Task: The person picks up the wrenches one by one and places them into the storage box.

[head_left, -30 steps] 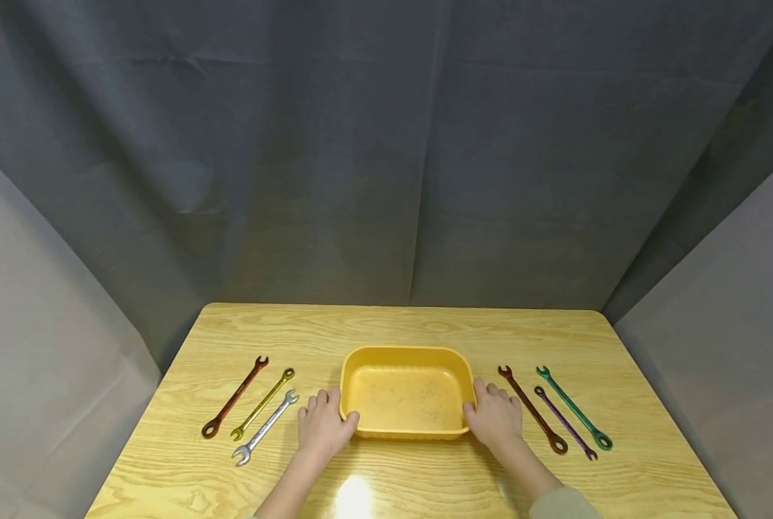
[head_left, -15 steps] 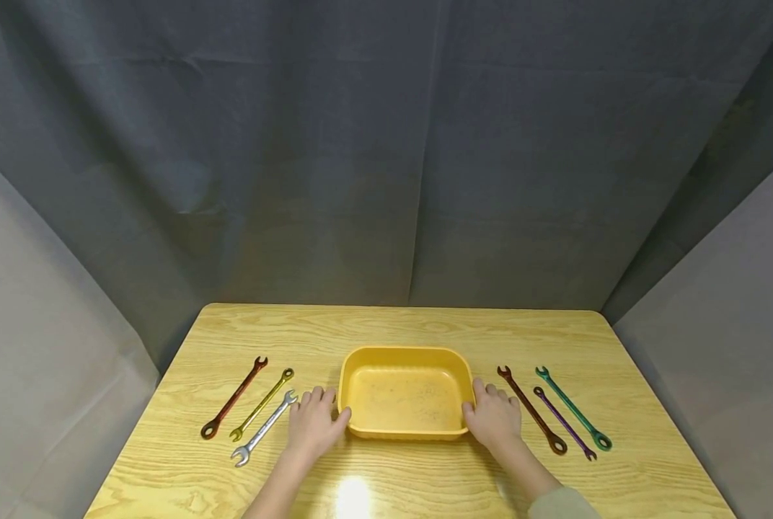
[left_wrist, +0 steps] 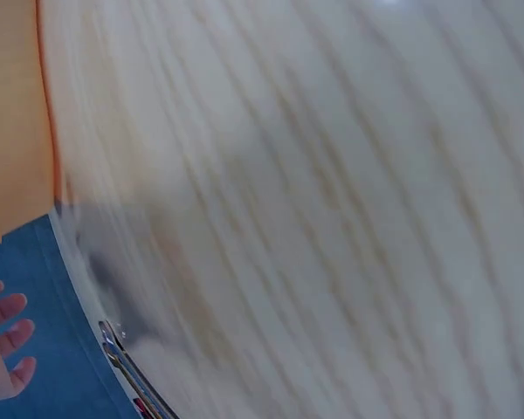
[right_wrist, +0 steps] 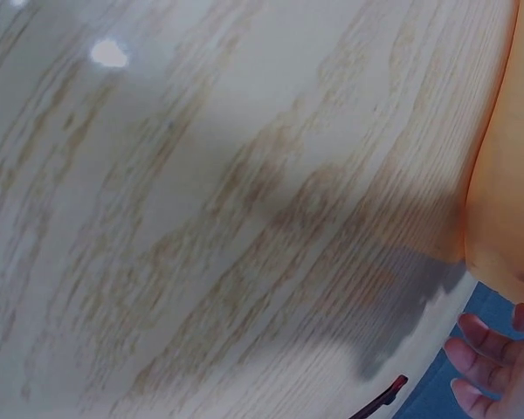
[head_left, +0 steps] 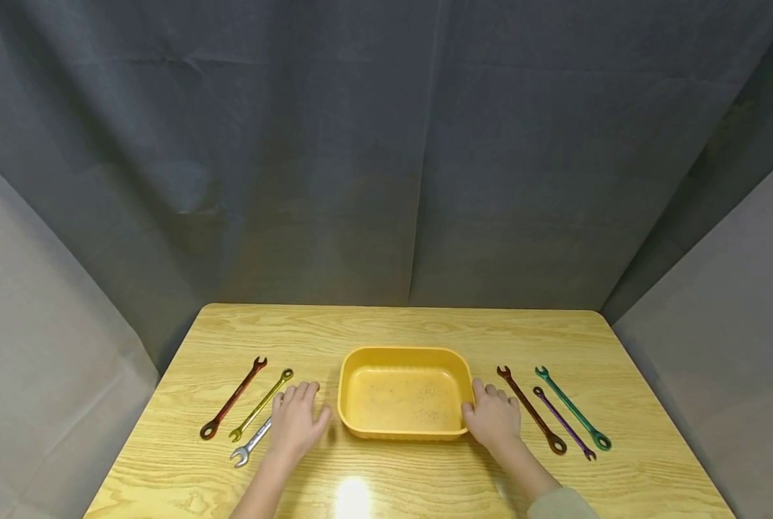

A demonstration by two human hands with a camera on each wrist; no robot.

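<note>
A staged recording booth: grey curtains (head_left: 386,144) enclose one wooden table (head_left: 412,328)

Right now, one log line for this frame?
left hand: open, over silver wrench | right hand: open, touching yellow tray | tray: empty | five other wrenches on table

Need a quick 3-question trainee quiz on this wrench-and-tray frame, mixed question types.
1. True or false: the right hand touches the yellow plastic tray.
2. How many wrenches lie right of the tray on the wooden table?
3. Which wrench does the left hand partly cover: A the red wrench, B the gold wrench, C the silver wrench?

Key: 1 true. 2 three: the brown wrench, the purple wrench and the green wrench. 3 C.
</note>
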